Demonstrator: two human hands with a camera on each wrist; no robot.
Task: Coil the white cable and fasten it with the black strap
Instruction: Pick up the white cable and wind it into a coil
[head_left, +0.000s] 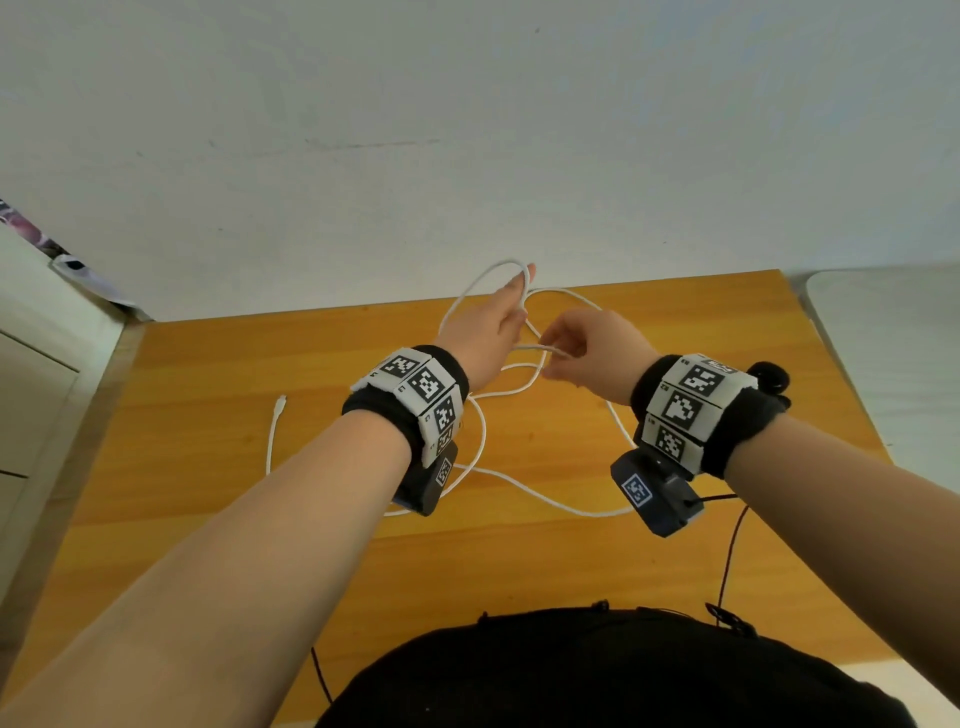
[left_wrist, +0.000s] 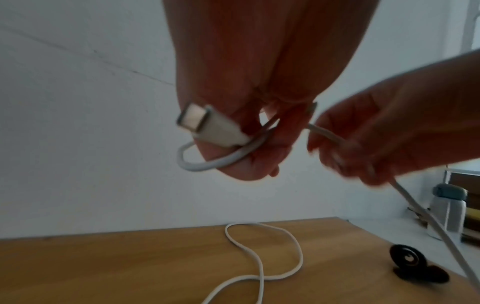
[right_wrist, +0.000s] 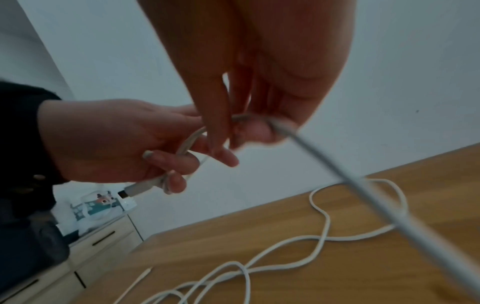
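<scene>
The white cable (head_left: 597, 514) sprawls in loose loops over the wooden table (head_left: 208, 415), its far plug (head_left: 280, 402) lying at the left. My left hand (head_left: 514, 306) is raised above the table's back edge and grips the other plug (left_wrist: 207, 125), with one small loop of cable wound round its fingers (left_wrist: 246, 164). Just to its right, my right hand (head_left: 566, 358) pinches the cable (right_wrist: 259, 119), which runs down from it to the table (right_wrist: 324, 226). The black strap (left_wrist: 407, 259) lies rolled up on the table at the right, beyond my right wrist (head_left: 769, 376).
A white wall stands straight behind the table. A cabinet with drawers (head_left: 31, 389) is at the left and a pale surface (head_left: 883, 338) at the right. A small bottle (left_wrist: 449, 211) stands past the table's right corner. Thin black wires (head_left: 727, 545) hang near my body.
</scene>
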